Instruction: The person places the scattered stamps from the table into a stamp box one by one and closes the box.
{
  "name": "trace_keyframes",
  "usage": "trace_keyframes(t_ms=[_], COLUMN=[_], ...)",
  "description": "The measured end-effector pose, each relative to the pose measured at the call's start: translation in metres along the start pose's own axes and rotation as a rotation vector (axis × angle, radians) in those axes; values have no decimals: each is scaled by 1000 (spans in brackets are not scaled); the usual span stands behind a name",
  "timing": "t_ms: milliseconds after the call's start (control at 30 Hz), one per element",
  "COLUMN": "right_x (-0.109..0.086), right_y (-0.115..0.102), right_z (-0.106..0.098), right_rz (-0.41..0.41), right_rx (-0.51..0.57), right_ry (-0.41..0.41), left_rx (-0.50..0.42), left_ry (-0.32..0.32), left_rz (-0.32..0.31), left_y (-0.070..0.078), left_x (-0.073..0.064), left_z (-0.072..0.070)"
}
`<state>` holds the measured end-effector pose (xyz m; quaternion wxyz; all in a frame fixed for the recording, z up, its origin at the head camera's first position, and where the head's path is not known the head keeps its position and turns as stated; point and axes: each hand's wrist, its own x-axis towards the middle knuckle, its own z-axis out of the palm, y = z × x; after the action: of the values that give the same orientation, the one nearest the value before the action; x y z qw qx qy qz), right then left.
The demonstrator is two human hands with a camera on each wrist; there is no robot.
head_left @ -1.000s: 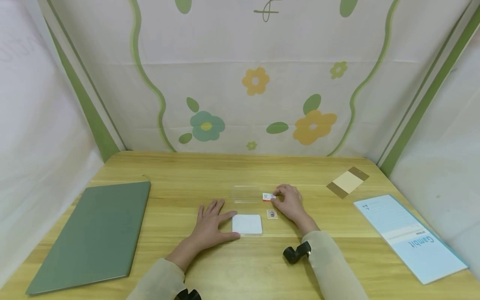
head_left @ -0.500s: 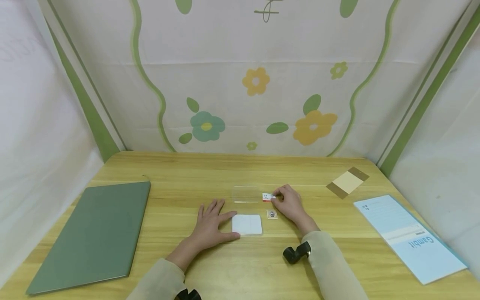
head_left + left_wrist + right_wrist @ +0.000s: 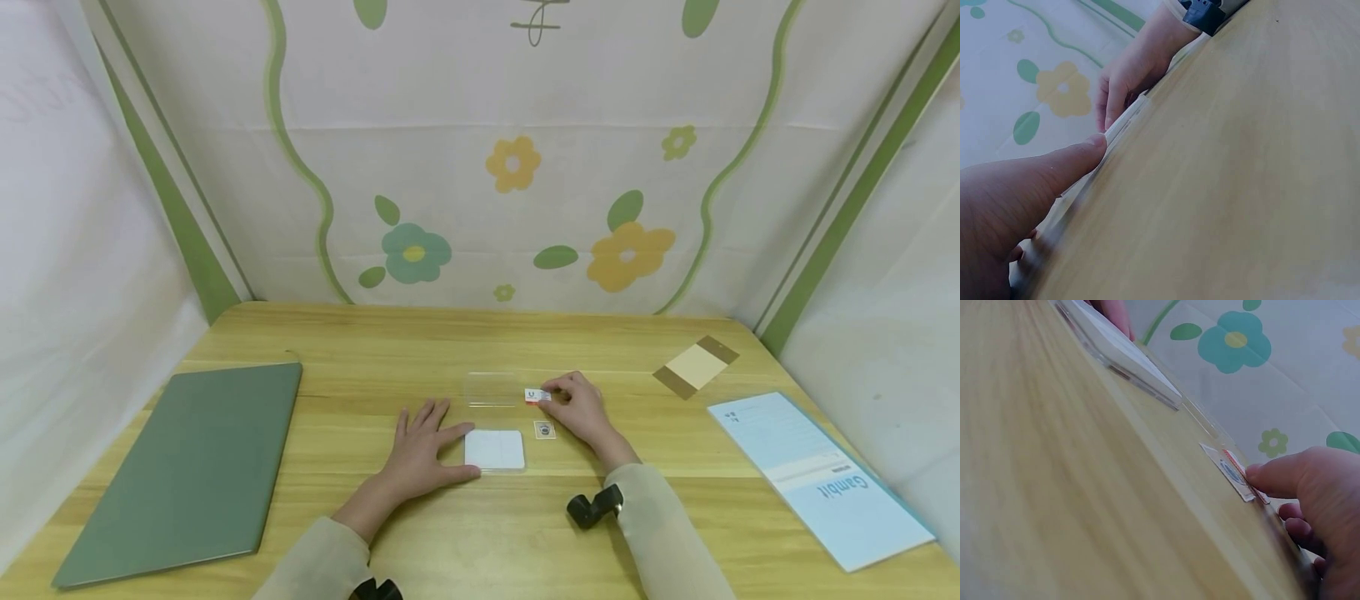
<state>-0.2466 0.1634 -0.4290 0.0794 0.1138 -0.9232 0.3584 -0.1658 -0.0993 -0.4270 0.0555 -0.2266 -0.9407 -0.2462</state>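
A stack of white cards (image 3: 493, 449) sits in a shallow clear plastic case (image 3: 1141, 387) at mid-table. My left hand (image 3: 422, 452) spans the case's left end, thumb and index finger on opposite edges, the other fingers spread on the wood. My right hand (image 3: 581, 408) pinches the right end of a small white card with a red strip (image 3: 533, 396), the thumb on its near edge and the index finger at its far edge. Just below that card lies a small square stamp-like picture (image 3: 544, 430). Beyond the case rests a clear plastic lid (image 3: 491, 389).
On the left lies a large green folder (image 3: 187, 475). A light blue pad marked "Gambit" (image 3: 817, 475) is on the right, with a brown and cream card (image 3: 696, 367) farther back. A flowered cloth (image 3: 465, 183) hangs behind the wooden table (image 3: 480, 542).
My right index finger has slid slightly left along the far edge of the small white and red card. My left hand and the case have stayed put.
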Motion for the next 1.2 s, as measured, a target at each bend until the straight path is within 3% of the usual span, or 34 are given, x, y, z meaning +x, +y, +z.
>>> trace_keyframes(t_ms=[700, 1000, 1200], right_x=[1, 0, 0], right_y=[-3, -1, -2], right_z=[-1, 0, 0], right_rz=[-28, -57, -35], right_rx=[-52, 30, 78], right_ry=[-27, -7, -2], left_rx=[5, 0, 4], left_ry=[-6, -6, -4], left_rz=[-8, -6, -3], left_y=[1, 0, 0], left_x=[0, 0, 0], left_z=[0, 0, 0])
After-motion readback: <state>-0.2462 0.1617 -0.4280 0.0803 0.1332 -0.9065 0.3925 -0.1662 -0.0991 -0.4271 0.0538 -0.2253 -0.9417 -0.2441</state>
